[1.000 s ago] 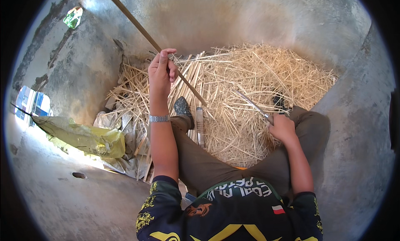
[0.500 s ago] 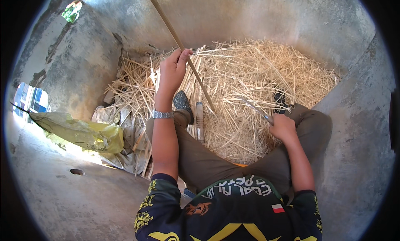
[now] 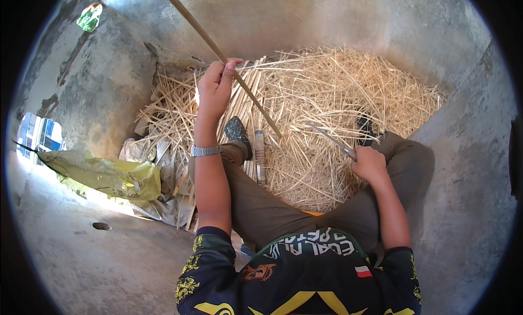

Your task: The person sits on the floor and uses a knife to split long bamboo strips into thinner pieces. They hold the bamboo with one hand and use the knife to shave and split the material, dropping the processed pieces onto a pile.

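My left hand [image 3: 217, 85] is closed around a long, thin wooden strip [image 3: 250, 94], probably bamboo. The strip slants from beyond the upper edge down to the shavings, its lower end near the middle of the view. In my right hand [image 3: 369, 163], by my right knee, is a knife [image 3: 333, 140], gripped by its handle. Its narrow blade points up and to the left over the shavings, apart from the strip. A second tool, perhaps a sheathed blade with a wrapped grip [image 3: 260, 157], lies beside my left foot.
Pale shavings [image 3: 338, 91] heap over the floor between my legs and up to the far wall. Split strips [image 3: 177, 105] lie piled at the left. A yellow-green plastic sack [image 3: 114, 176] hangs by an opening on the left. Curved concrete walls [image 3: 348, 20] surround me.
My left hand has shifted slightly left and up, and the strip's upper part has swung left with it. The right hand and knife are nearly still.
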Motion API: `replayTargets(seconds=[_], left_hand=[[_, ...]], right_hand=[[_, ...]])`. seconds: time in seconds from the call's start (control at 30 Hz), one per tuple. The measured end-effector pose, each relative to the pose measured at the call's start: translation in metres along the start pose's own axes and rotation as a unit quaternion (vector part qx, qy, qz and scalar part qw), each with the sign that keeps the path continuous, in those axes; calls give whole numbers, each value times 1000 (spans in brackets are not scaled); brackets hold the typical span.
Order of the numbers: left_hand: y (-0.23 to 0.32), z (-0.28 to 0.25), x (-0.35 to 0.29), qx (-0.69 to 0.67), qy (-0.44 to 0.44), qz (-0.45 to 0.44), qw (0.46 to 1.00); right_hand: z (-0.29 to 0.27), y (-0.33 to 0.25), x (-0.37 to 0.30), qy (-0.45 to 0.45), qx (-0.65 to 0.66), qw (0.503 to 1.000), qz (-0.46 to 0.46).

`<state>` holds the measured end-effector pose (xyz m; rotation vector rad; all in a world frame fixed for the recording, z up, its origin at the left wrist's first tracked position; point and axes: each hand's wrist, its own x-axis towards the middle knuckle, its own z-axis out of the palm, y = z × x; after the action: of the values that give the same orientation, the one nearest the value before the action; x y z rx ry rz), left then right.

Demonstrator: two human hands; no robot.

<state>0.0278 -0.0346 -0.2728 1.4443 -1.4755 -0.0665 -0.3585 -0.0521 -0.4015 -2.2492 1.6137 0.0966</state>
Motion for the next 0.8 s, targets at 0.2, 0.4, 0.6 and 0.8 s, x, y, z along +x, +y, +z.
replayTargets(seconds=[0.2,0.4,0.6,0.8], left_hand=[[5,-1,0,-132,67,66,987],[26,-8,2,-412,94,92,902],[28,6,13,-493,53,0,868],[29,26,39,-477,37,-26,878]], right_hand=[[0,-2,-2,2,-3,1000,-7],[10,6,8,-38,57,997,-20],[17,-50,8,-12,464,884,-55],[107,-125,11,31,615,788,-20]])
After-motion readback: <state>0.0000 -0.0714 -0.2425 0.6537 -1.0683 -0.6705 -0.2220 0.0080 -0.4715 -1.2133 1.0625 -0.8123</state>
